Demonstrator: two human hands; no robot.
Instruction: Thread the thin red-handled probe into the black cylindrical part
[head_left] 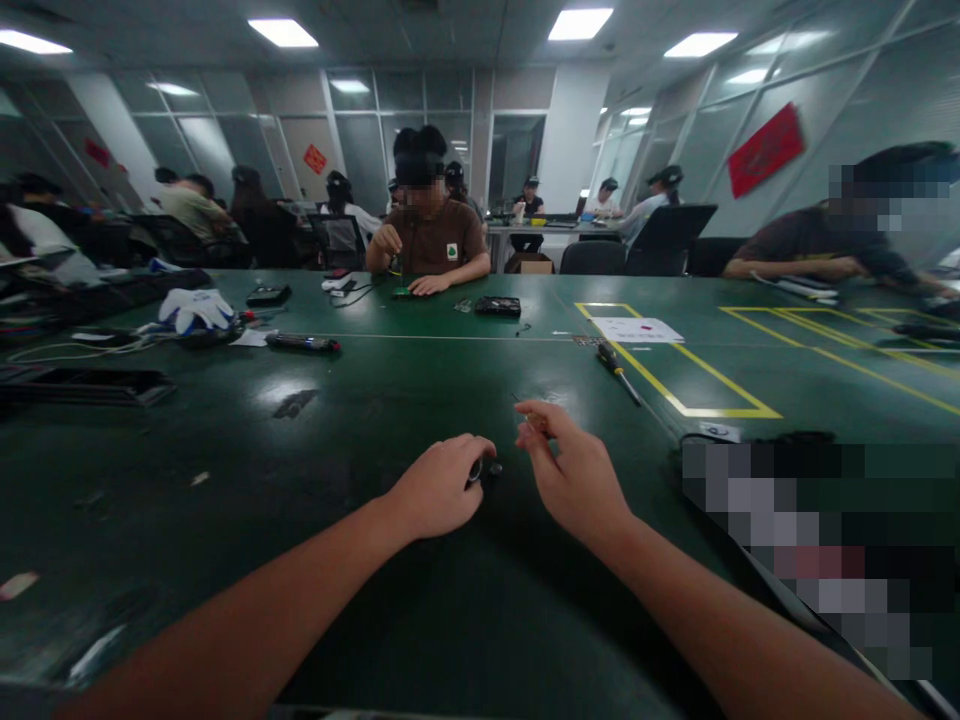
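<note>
My left hand [444,488] rests low over the green table, its fingers curled round a small dark round part [475,472] with a shiny rim. Just to the right of those fingertips sits another small dark piece [495,469]; whether it joins the part in my hand I cannot tell. My right hand [570,470] is raised a little, thumb and forefinger pinched together. Something small and thin shows at its fingertips, too small to name. Beyond my right hand a screwdriver [619,373] with a black and yellow handle lies on the table.
White gloves [196,310], a dark pen-shaped tool [303,343] and a black tray [86,385] lie to the left. A black box [498,306] and a paper sheet [637,330] are farther back. Across the table a person [431,235] works; another sits at far right.
</note>
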